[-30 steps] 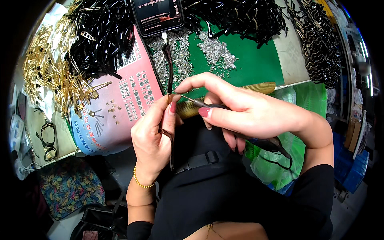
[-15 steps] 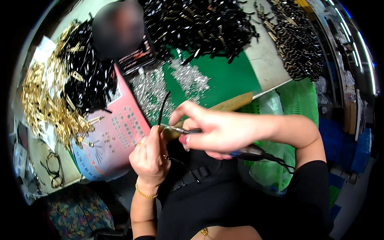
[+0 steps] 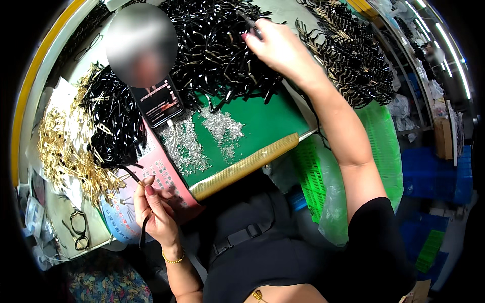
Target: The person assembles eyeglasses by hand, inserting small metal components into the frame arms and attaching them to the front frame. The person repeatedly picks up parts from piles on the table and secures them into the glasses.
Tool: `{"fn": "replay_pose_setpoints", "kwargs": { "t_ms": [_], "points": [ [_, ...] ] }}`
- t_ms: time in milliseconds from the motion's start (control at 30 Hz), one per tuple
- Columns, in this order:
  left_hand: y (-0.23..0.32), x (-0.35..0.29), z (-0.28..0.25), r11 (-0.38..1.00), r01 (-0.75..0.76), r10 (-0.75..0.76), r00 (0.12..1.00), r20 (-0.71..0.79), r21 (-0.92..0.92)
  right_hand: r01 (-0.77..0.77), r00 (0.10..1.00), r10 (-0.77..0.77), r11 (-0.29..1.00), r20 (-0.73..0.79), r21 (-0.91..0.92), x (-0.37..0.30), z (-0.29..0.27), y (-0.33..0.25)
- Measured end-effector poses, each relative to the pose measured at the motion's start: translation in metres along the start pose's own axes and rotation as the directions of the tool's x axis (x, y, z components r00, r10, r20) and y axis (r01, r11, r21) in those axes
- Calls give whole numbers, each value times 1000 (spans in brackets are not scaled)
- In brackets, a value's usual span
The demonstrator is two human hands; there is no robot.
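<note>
My left hand is closed in a pinch on a black eyeglass temple, with a gold-coloured part near my fingertips. Below the same fingers a black curved end sticks out; whether it belongs to a second temple I cannot tell. My right hand reaches far over the big pile of black temples, closed around a slim dark corded screwdriver. Its black cord trails down beside my forearm. Whether my right fingers also touch a temple is hidden.
Tiny silver parts lie on the green mat, edged by a gold strip. A phone stands behind. Gold temples lie left, more temples right. Glasses rest far left; a green basket hangs right.
My right hand has left my other hand and moved far and right to the black pile with the screwdriver. The left hand has moved left and lower, still gripping the temple.
</note>
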State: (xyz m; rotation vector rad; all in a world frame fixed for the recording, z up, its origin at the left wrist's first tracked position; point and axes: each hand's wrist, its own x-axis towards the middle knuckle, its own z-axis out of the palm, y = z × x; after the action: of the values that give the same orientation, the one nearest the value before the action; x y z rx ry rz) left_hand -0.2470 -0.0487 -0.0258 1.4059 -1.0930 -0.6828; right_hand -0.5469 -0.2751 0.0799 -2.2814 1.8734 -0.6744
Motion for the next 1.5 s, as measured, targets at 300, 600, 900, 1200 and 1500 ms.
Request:
{"fn": "replay_pose_setpoints", "kwargs": {
  "t_ms": [300, 600, 900, 1200, 1500],
  "points": [
    [1, 3, -14, 979, 97, -82, 993, 90, -178, 284, 937, -242, 947, -252, 148, -7, -37, -9],
    [-1, 5, -23, 958, 70, -39, 993, 115, -279, -66, 994, 88, 946, -57, 318, -2, -52, -23],
    [6, 8, -18, 921, -319, 290, 945, -152, -225, -144, 748, -394, 688, 533, 711, -101, 57, -147],
    [1, 8, -15, 995, -59, 37, 970, 241, 85, 399, 773, -430, 901, 467, 169, -134, 19, -102],
    [6, 7, -17, 992, -97, 100, 994, 34, -79, 459, 720, -355, 888, 597, -25, -155, 19, -95]
  ]
}}
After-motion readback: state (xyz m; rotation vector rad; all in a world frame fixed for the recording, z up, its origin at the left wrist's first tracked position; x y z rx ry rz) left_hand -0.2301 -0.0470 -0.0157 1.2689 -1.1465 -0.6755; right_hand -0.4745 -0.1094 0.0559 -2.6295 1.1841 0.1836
